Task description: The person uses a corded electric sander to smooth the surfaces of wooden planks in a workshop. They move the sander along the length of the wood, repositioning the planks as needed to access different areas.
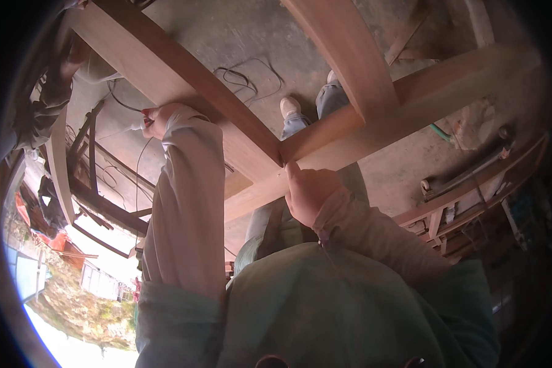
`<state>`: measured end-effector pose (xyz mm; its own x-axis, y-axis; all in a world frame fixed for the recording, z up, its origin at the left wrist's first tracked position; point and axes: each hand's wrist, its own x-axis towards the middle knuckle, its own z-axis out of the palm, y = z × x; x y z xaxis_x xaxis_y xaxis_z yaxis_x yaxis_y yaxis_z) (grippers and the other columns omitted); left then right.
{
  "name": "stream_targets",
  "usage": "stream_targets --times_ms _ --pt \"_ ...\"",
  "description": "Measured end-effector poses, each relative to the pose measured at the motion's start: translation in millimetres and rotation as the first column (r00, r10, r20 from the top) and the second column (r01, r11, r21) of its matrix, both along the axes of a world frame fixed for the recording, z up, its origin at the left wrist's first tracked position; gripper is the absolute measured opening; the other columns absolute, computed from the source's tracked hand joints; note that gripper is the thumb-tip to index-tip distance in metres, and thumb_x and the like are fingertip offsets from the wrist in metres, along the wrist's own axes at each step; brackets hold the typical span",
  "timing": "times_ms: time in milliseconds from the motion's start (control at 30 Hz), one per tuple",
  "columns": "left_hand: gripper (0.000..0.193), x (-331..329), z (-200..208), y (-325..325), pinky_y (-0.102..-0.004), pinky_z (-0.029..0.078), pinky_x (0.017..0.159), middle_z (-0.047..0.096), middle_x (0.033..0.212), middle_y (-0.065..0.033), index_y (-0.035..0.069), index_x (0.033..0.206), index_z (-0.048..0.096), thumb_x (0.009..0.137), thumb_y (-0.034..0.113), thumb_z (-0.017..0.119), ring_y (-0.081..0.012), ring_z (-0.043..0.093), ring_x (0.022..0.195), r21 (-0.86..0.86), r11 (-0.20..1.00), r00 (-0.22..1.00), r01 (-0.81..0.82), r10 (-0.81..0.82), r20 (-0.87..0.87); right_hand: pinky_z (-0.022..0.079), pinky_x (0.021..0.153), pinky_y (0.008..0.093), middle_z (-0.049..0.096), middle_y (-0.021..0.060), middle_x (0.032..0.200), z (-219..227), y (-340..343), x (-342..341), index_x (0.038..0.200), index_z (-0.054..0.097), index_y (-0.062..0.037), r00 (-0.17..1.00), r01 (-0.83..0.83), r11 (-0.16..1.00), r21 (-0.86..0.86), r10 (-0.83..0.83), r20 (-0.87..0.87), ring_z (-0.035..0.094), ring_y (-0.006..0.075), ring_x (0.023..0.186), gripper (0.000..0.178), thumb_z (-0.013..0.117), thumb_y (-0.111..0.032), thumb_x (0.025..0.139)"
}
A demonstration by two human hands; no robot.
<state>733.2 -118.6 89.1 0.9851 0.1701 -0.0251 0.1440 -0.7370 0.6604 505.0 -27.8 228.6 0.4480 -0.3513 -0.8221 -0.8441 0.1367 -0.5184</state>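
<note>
Several wooden beams form a frame in front of me. A long wooden beam (374, 147) crosses toward the far right, and a wide beam (184, 73) meets it at a corner. My right hand (311, 191) is at that corner, fingers curled and one fingertip against the joint; whatever they pinch is hidden. Over the wide beam's left side reaches my left hand (164, 121), closed around something small with red and dark parts, mostly covered by the fingers. A thin dark cord (121, 103) runs up to this hand.
A curved wooden piece (349, 55) joins the long beam from above. Loose black cable (242, 80) lies on the concrete floor beside a person's shoe (290, 107). Wooden frames (104, 202) stand at left, more timber (435, 214) at right. A green hose (439, 131) lies beyond the beam.
</note>
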Motion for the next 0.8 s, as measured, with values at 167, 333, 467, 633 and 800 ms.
stream_targets --times_ms 167,333,467,633,800 --pt "0.031 -4 3 -6 -0.0418 0.049 0.079 0.063 0.105 -0.0191 -0.001 0.115 0.048 0.096 0.024 0.047 -0.0339 0.063 0.096 -0.01 1.0 1.0 0.007 -0.008 -0.023 0.05 0.061 0.0451 0.064 0.0155 0.07 15 0 -8 0.098 0.052 -0.0001 0.998 0.038 0.999 -0.007 -0.038 0.043 0.064 0.033 0.065 0.022 0.058 -0.014 0.082" --pt "0.032 -1 12 3 -0.0418 0.049 0.079 0.063 0.106 -0.0196 -0.001 0.116 0.048 0.097 0.025 0.047 -0.0342 0.063 0.097 -0.006 0.999 0.999 -0.037 0.037 -0.013 0.051 0.063 0.044 0.064 0.0163 0.07 -12 -13 8 0.11 0.054 0.0017 0.998 -0.064 0.998 0.028 0.065 -0.017 0.065 0.0331 0.068 0.033 0.058 -0.016 0.082" --pt "0.033 -8 4 -8 -0.0418 0.049 0.08 0.063 0.106 -0.0199 -0.001 0.116 0.048 0.097 0.026 0.046 -0.0345 0.063 0.098 -0.018 1.0 0.999 -0.009 0.008 -0.054 0.051 0.063 0.0439 0.064 0.0152 0.07 10 -7 -1 0.095 0.053 -0.0018 1.0 0.007 1.0 0.017 -0.007 -0.002 0.065 0.0336 0.068 0.019 0.057 -0.016 0.083" --pt "0.035 -8 8 -5 -0.0417 0.049 0.081 0.063 0.107 -0.0204 -0.001 0.117 0.047 0.097 0.027 0.046 -0.0348 0.062 0.098 -0.014 1.0 0.998 -0.009 0.009 -0.056 0.051 0.062 0.0442 0.065 0.0147 0.07 -27 -12 11 0.096 0.053 -0.0014 0.997 -0.047 0.999 0.005 0.047 -0.054 0.065 0.0331 0.067 0.021 0.058 -0.017 0.083" --pt "0.035 1 3 6 -0.0416 0.049 0.081 0.062 0.107 -0.0207 -0.002 0.117 0.047 0.097 0.027 0.046 -0.0349 0.062 0.099 -0.016 1.0 0.998 -0.021 0.02 -0.052 0.051 0.063 0.0446 0.065 0.0154 0.072 -3 -14 2 0.101 0.055 -0.0011 1.0 -0.019 1.0 0.002 0.019 -0.017 0.065 0.0339 0.067 0.024 0.057 -0.017 0.083"
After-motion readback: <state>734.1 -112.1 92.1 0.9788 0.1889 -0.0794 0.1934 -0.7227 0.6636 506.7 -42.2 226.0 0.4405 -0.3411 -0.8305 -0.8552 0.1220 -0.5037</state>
